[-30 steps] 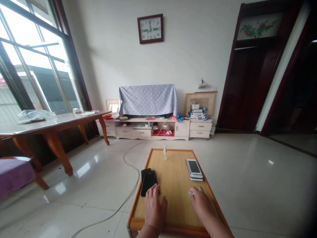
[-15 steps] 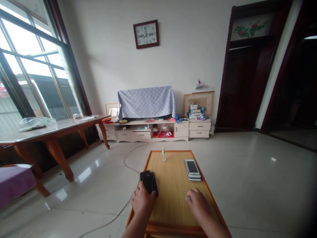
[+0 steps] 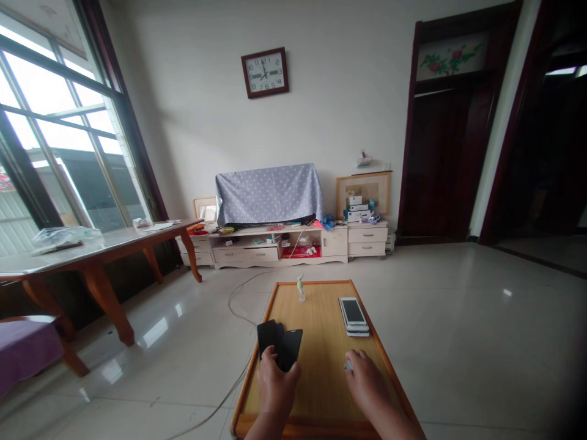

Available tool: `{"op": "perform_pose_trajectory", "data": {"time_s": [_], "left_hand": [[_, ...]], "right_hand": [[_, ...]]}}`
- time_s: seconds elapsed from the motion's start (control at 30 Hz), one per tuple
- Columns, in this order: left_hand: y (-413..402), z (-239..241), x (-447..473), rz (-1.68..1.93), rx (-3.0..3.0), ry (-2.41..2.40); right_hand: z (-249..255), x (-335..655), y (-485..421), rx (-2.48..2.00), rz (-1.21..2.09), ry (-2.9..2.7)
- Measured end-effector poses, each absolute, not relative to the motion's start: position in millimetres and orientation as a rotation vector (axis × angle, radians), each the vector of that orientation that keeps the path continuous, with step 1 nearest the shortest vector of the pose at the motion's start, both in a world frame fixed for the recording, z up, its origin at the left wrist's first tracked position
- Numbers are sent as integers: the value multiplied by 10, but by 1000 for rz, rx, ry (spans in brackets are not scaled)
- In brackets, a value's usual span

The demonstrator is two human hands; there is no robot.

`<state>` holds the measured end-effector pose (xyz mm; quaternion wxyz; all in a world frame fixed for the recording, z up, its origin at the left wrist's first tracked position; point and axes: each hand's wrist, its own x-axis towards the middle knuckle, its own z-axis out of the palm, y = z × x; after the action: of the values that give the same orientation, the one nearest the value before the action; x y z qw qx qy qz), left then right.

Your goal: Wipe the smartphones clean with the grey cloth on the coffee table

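Head view: the left hand (image 3: pixel 275 385) now grips a black phone (image 3: pixel 290 348), thumb on its near right edge and fingers on its left; the phone sits skewed to the right over the other black phones (image 3: pixel 267 335) at the left rim of the low wooden table (image 3: pixel 321 342), so it is in the grip and no longer squared with its pile. Half a second ago the hand only covered the near end of that pile. The right hand (image 3: pixel 365 380) still lies loosely curled on the tabletop, a small pale thing (image 3: pixel 348 365) at its fingertips; whether it pinches it I cannot tell. The white phones (image 3: pixel 353 315) and small bottle (image 3: pixel 300 289) are unchanged.
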<state>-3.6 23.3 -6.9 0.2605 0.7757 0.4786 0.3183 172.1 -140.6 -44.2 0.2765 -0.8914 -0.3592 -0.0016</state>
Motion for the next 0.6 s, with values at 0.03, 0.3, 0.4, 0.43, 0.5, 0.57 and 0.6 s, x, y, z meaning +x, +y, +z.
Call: {"op": "perform_pose_trajectory", "data": {"time_s": [0.03,0.3,0.4,0.43,0.5,0.57,0.6], "left_hand": [[152,-105,2,869,2101,1240],[-244,-308,288,673,2122,1015],[-261,-353,324,627,2140,962],[-257,-367,325,622,2149,948],[-238,-393,312,611,2175,909],[-211,-421,289,599,2220,842],[-195,-435,276,596,2250,804]], "right_hand": [[-447,1723,-1406,-2393,-19,-956],[-403,1702,-1457,-2384,-41,-960],[-370,1689,-1460,-2383,-40,-931],[-359,1687,-1458,-2378,-42,-922],[-340,1686,-1455,-2375,-44,-909],[-323,1693,-1460,-2392,-38,-909],[-314,1699,-1466,-2405,-38,-913]]}}
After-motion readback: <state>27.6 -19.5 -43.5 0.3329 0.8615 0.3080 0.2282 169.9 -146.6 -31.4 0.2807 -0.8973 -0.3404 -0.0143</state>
